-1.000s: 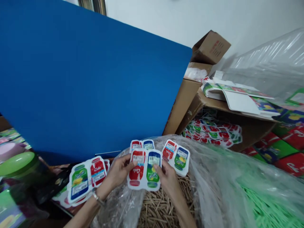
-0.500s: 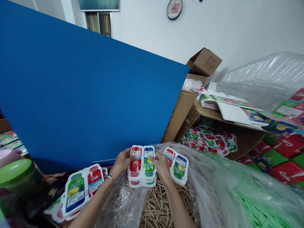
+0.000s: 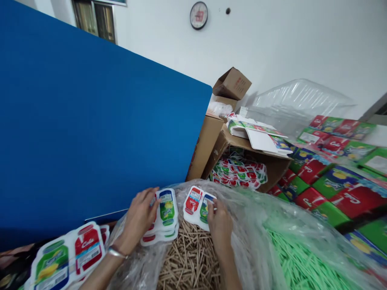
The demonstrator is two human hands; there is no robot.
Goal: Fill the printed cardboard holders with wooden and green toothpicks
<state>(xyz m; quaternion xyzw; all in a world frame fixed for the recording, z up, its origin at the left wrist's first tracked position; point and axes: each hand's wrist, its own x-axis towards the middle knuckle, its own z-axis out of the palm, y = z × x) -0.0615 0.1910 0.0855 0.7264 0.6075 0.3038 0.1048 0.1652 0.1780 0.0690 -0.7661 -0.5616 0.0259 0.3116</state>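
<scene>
My left hand [image 3: 137, 219] covers the left half of a small stack of die-cut cards [image 3: 167, 209] printed with cola and lemon soda cans. Its thumb lies across the face and its fingers bend around the upper left edge. To the right, my right hand [image 3: 220, 225] pinches the right edge of another two-can card [image 3: 192, 201], thumb and fingers at the green-and-blue half. Both sets lie at the far edge of a plastic-lined heap of thin brown sticks [image 3: 190, 257]. More such cards [image 3: 68, 257] are piled at lower left.
A tall blue panel [image 3: 99, 121] stands at the left and ahead. Behind the sticks, an open carton [image 3: 276, 173] holds many loose cards. Green sticks [image 3: 302, 262] lie in plastic at right, near stacked printed boxes [image 3: 332, 193]. A clock [image 3: 198, 15] hangs on the wall.
My right hand has left the left stack and moved to the edge of the right card. My left hand now covers more of the left stack. The view has turned rightward.
</scene>
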